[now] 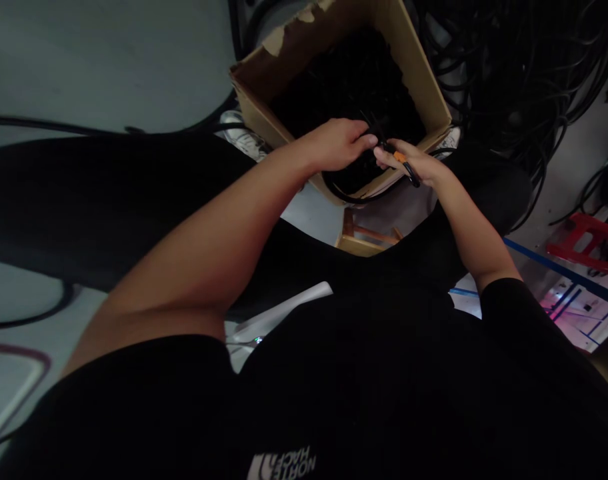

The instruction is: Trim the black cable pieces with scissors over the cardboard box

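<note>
Over a cardboard box [429, 83], both hands meet near its near edge. My left hand [340, 141] is closed, thumb and fingers pinching a thin black strip or cable end [371, 122]; the dark surroundings hide its exact shape. My right hand [411, 162] wraps around a tool with orange-and-black handles [401, 159], perhaps pliers or cutters. Its head sits close to the left fingertips and is hard to make out. Dark, jumbled black pieces [344, 80] fill the box below the hands. A black cable [357, 199] curves along the box's near side.
Tangled black cables [514, 73] pile up at the right of the box. Another cable [109, 132] runs across the grey floor on the left. A wooden stool [361, 245] shows between the legs, and a red plastic stool [591, 243] lies at right.
</note>
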Available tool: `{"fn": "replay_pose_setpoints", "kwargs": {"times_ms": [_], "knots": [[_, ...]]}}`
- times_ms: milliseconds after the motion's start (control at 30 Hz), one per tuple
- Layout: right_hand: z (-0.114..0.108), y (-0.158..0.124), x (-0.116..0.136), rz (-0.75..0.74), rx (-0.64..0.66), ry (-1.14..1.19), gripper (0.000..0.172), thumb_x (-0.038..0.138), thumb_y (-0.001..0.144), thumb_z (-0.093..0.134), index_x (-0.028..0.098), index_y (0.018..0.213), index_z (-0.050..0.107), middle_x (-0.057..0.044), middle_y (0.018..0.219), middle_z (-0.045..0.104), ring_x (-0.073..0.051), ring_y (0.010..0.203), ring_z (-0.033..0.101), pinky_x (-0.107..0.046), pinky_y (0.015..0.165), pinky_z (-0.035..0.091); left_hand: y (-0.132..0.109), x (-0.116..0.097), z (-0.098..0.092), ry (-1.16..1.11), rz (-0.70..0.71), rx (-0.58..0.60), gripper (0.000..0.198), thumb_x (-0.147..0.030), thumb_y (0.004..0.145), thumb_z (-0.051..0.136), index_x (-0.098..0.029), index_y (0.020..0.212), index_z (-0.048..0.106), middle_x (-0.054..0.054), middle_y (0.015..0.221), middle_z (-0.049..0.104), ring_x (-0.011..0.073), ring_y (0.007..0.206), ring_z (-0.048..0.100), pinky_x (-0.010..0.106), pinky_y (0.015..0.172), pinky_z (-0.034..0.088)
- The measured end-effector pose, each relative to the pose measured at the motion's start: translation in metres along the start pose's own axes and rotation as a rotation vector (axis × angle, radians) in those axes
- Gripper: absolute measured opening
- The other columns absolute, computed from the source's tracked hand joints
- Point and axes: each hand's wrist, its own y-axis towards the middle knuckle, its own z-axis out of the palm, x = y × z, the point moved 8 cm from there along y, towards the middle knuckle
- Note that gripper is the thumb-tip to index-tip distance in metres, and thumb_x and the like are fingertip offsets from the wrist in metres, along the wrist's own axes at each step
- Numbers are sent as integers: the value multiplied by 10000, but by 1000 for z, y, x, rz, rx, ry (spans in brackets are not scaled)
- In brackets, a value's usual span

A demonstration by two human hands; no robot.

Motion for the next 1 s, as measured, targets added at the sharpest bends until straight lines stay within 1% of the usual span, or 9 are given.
{"fn": "replay_pose_setpoints", "kwargs": {"times_ms": [133,200,333,467,567,733,867,933,1000], "knots": [[-2,10,-13,82,-48,-61,596,490,1145,1075,233,865,616,21,766,654,-126,703,598,-209,650,550,8,12,-4,137,28,-30,236,-417,1210,726,-235,1069,775,106,1038,769,440,1392,810,474,1236,590],[-4,12,-17,106,-79,-69,638,487,1166,1053,237,806,589,56,657,558,-103,590,493,-202,542,453,11,16,-3,233,4,-23,248,-388,1259,672,-194,1210,819,134,1163,834,421,1425,818,464,1256,605],[-3,10,-12,118,-94,-23,635,445,1198,1021,228,771,603,72,588,523,-83,516,450,-192,510,453,15,14,1,308,-65,-44,307,-336,1308,613,-129,1393,823,238,1416,874,438,1414,848,505,1273,640],[-2,9,-6,180,-122,33,551,412,1185,1039,205,841,662,29,635,643,-102,545,594,-186,511,458,17,4,-3,178,-81,-186,344,-219,1236,761,-95,1557,751,265,1485,860,436,1421,856,521,1308,635],[-3,13,-2,168,-144,68,571,387,1126,1104,214,854,632,15,712,704,-110,649,661,-170,586,519,17,-4,-4,168,-47,-249,271,-183,1220,746,-130,1484,767,235,1390,878,430,1348,868,535,1284,641],[-10,16,7,26,-130,27,456,312,1146,1080,184,909,712,11,794,722,-107,760,659,-152,677,525,20,-15,2,204,106,-235,106,-208,1189,668,-191,1203,772,189,1277,884,405,1298,840,492,1249,630],[-12,12,3,29,-119,-18,518,411,1160,1060,200,880,679,28,694,635,-111,640,561,-183,572,463,18,-20,-12,215,135,-197,163,-244,1183,670,-244,1021,689,95,984,798,342,1041,799,426,1099,633],[-15,7,-2,49,-162,-34,556,436,1161,1049,219,859,635,53,656,569,-102,586,472,-195,513,391,15,-23,-20,233,109,-163,240,-238,1191,667,-257,953,645,72,897,747,312,936,755,391,1002,610],[-14,4,-7,56,-175,-36,578,439,1163,1036,233,847,598,65,663,544,-97,583,433,-206,513,380,9,-29,-23,248,88,-120,294,-219,1193,665,-255,903,630,59,847,716,286,866,710,362,923,578]]}}
